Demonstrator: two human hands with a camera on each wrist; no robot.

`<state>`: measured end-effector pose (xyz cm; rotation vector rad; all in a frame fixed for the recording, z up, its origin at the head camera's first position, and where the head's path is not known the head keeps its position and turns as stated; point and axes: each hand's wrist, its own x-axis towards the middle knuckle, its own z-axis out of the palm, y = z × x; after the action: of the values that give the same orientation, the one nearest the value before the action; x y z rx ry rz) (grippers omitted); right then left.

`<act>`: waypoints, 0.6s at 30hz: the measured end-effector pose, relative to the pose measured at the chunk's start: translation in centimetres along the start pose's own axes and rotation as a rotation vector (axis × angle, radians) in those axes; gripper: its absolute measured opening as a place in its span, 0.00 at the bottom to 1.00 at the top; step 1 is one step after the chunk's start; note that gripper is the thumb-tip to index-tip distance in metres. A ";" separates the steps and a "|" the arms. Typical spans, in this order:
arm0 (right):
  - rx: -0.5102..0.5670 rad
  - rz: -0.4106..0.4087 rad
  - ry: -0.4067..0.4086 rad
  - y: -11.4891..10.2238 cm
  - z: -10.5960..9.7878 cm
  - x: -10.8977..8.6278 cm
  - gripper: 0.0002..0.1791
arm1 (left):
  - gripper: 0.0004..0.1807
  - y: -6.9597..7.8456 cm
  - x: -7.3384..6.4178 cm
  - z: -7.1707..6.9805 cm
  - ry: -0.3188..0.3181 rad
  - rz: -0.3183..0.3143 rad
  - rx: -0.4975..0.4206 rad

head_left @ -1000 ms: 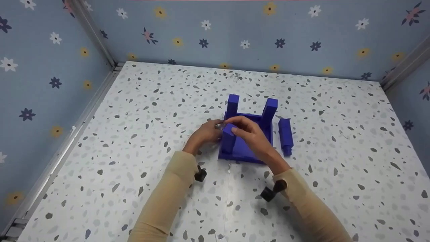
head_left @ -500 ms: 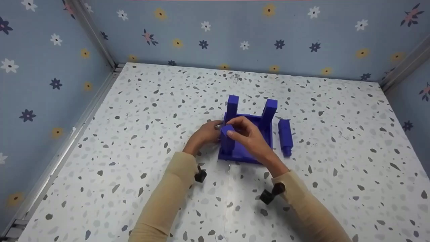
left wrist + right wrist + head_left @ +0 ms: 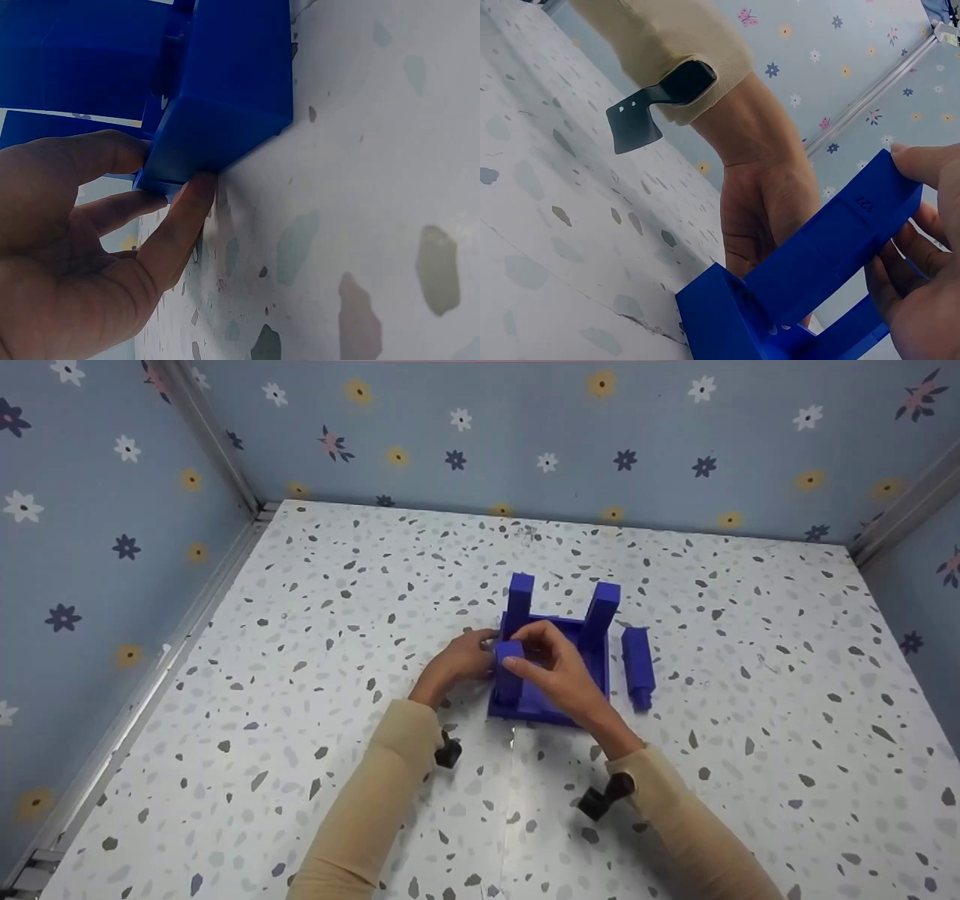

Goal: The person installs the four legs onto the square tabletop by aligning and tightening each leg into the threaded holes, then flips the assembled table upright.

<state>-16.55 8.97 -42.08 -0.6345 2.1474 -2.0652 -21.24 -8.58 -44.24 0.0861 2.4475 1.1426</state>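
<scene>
An upside-down blue toy table lies in the middle of the head view, its shallow tabletop facing up. My right hand pinches the top end of the near-left leg between thumb and fingers. That leg stands with its lower end at the tabletop's corner in the right wrist view, marked with small digits. My left hand grips the tabletop's left side; the left wrist view has thumb and fingers on its wall. Two other legs, far-left and far-right, stand upright in their corners.
A loose blue leg with a narrower peg end lies just right of the tabletop. Everything rests on a white speckled table. Flower-patterned panels rise behind and at both sides.
My right hand has shifted slightly left and toward me, and the near-left leg has turned and straightened in its grip. My left hand stays at the tabletop's side.
</scene>
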 end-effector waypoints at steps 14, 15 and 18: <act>0.138 0.014 -0.053 0.0 -0.1 0.5 0.16 | 0.31 0.0 0.1 -0.2 -0.013 0.010 0.026; 0.146 0.020 -0.068 -0.1 -0.1 0.5 0.16 | 0.31 0.0 0.1 -0.2 -0.013 0.015 0.032; 0.184 0.026 -0.127 -0.2 -0.2 0.6 0.18 | 0.29 0.1 0.1 -0.2 -0.012 0.021 0.061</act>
<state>-17.13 8.90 -41.76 -0.6906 1.8621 -2.1148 -21.46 -8.66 -44.11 0.1371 2.4762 1.0737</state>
